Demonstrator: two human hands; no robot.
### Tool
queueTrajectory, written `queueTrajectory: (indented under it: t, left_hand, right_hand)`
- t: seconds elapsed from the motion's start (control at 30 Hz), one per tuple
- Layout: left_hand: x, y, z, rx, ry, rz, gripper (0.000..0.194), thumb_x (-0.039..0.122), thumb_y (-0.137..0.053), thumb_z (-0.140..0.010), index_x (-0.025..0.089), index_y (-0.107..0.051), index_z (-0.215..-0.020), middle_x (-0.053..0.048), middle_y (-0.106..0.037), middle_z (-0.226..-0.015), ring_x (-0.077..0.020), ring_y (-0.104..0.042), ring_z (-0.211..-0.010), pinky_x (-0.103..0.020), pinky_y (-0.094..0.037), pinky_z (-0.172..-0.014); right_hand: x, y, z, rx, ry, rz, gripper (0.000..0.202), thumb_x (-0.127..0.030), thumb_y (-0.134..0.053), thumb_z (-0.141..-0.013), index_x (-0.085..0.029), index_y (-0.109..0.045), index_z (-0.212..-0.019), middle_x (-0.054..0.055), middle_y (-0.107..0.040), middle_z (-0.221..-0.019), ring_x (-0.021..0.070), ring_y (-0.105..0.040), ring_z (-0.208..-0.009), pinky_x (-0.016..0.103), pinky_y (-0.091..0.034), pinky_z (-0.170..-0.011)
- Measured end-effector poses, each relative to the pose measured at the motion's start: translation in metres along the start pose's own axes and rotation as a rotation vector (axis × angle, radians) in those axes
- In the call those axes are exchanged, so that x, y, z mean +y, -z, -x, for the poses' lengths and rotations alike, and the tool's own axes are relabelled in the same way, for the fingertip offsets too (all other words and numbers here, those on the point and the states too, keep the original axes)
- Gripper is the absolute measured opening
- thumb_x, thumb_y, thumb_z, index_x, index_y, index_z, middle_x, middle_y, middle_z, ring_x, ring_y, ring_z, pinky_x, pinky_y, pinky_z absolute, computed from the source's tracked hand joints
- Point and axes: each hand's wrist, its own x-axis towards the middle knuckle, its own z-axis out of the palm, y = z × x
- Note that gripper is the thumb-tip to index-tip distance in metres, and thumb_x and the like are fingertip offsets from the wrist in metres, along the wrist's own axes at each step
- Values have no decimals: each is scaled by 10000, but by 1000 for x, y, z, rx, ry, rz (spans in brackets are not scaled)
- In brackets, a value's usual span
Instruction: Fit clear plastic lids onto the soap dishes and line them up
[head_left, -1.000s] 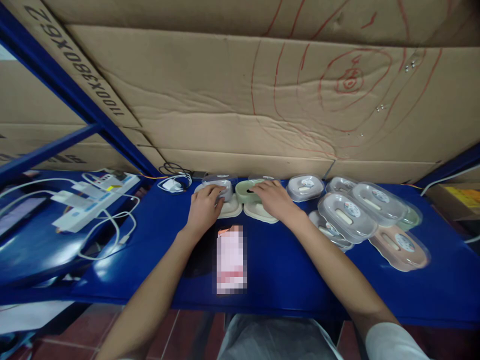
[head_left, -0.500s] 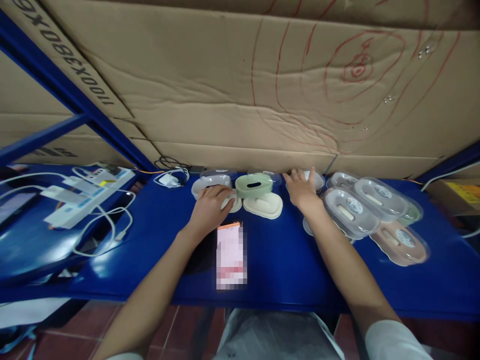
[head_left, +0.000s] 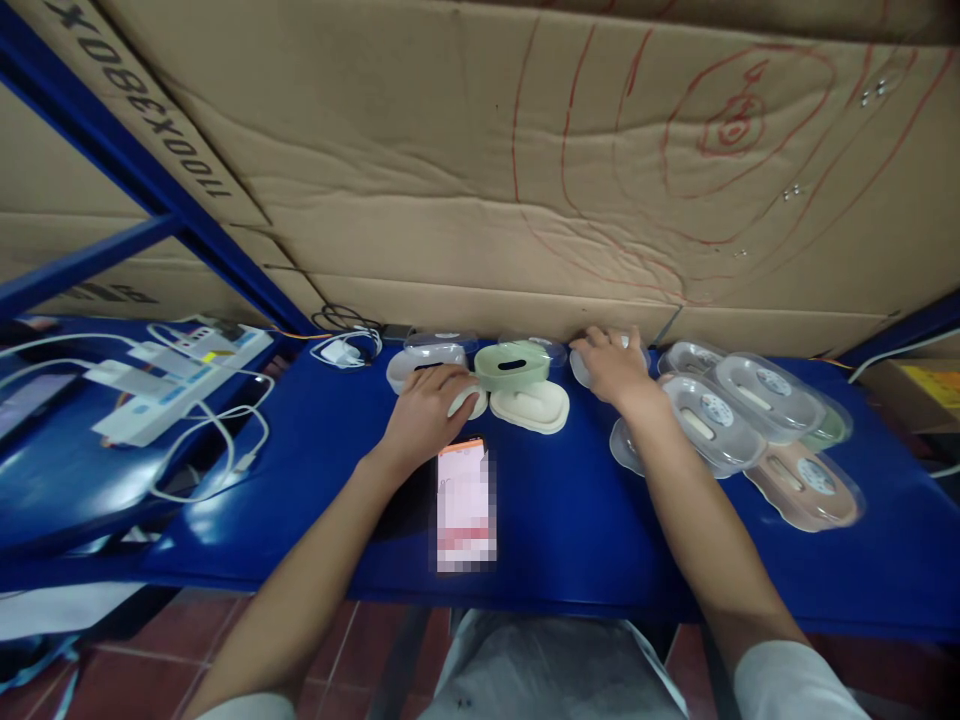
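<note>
My left hand (head_left: 429,412) lies palm down, fingers curled and thumb bent over a cream oval piece (head_left: 474,403) with a raised middle. Behind its fingers stands a pale grey oval holder (head_left: 401,370) with a dark slot. A green oval holder (head_left: 513,367), also slotted, stands between my hands, above a second cream oval piece (head_left: 531,407) lying flat. My right hand (head_left: 611,370) reaches to the back, fingers spread over a clear-covered oval pack (head_left: 579,367) with a round label. Its palm side is hidden.
Several clear-covered oval packs (head_left: 712,420) are heaped at the right, with a pinkish pack (head_left: 806,488) in front. A lit phone (head_left: 465,500) lies near the front. At left are a power strip (head_left: 184,385) and white cables. A cardboard wall (head_left: 420,150) rises behind the blue table (head_left: 555,530).
The view has shifted slightly. My right fingers have bent a little more over the clear-covered pack; my left hand stays over the cream piece.
</note>
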Motion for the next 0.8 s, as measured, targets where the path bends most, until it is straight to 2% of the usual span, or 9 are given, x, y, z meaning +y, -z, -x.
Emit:
queueTrajectory:
  t: [0.1,0.2,0.33,0.4,0.47,0.53,0.6,0.7,0.8]
  left_hand:
    - [6,2,1,7,-16,58,317,387,-553,-1086,241,-751,-1286,-116,-758,-1318,-330,-699,-1268,-504,-539,-1115]
    - [13,2,2,14,-47,178,427,413,-608,-1078,254,-632,-1474,-125,-703,-1425,-328,-668,-1342,-505,-544,-1153]
    - [23,-4,5,11,-34,391,922,507,-803,-968,348,-287,-1714,-161,-485,-1683,-344,-662,-1365,-528,-585,-1119]
    - [27,-6,6,20,-40,521,1170,550,-885,-889,396,-109,-1750,-185,-311,-1785,-371,-635,-1407,-536,-608,-1084]
    - [29,-8,6,51,-47,629,1274,561,-914,-855,418,-16,-1748,-192,-211,-1817,-399,-570,-1481,-542,-608,-1087]
    - [28,-9,7,94,-47,694,1256,557,-924,-840,404,-58,-1737,-194,-235,-1797,-406,-530,-1512,-546,-587,-1123]
    - [24,-8,6,148,-47,731,1185,558,-939,-814,373,-177,-1703,-187,-326,-1733,-406,-518,-1511,-551,-555,-1166]
    - [16,-5,3,246,-26,752,1120,541,-975,-762,331,-297,-1628,-166,-426,-1619,-404,-508,-1498,-571,-475,-1242]
    - [8,-5,-1,342,66,784,1098,560,-990,-727,303,-339,-1573,-158,-444,-1575,-396,-479,-1512,-569,-411,-1287]
  right_hand:
    - [4,20,12,53,33,-39,694,-185,-689,-928,-221,-532,-1603,194,-495,-1673,449,-502,-1501,687,-360,-1242]
    - [5,39,27,144,98,-137,707,-288,-745,-931,-228,-518,-1597,177,-556,-1611,444,-574,-1411,616,-455,-1174]
    - [-4,57,47,282,224,-265,733,-308,-790,-918,-257,-511,-1593,138,-529,-1641,428,-532,-1468,594,-444,-1203]
    - [-16,61,54,315,362,-358,732,-306,-809,-915,-282,-514,-1584,101,-526,-1644,372,-529,-1485,531,-441,-1228]
    - [-31,63,58,290,544,-459,707,-307,-805,-926,-309,-518,-1573,67,-563,-1601,306,-556,-1464,454,-458,-1221]
    - [-46,62,56,238,689,-535,691,-312,-793,-943,-339,-515,-1575,46,-565,-1600,273,-544,-1482,421,-452,-1231]
    - [-57,60,53,220,743,-586,714,-333,-795,-949,-357,-497,-1597,45,-528,-1645,273,-499,-1531,431,-424,-1264]
    - [-59,60,48,253,706,-611,762,-400,-815,-946,-340,-475,-1625,65,-484,-1690,294,-461,-1571,468,-394,-1293]
    - [-51,63,44,326,628,-564,758,-448,-801,-966,-332,-470,-1637,71,-456,-1720,320,-417,-1609,514,-369,-1311]
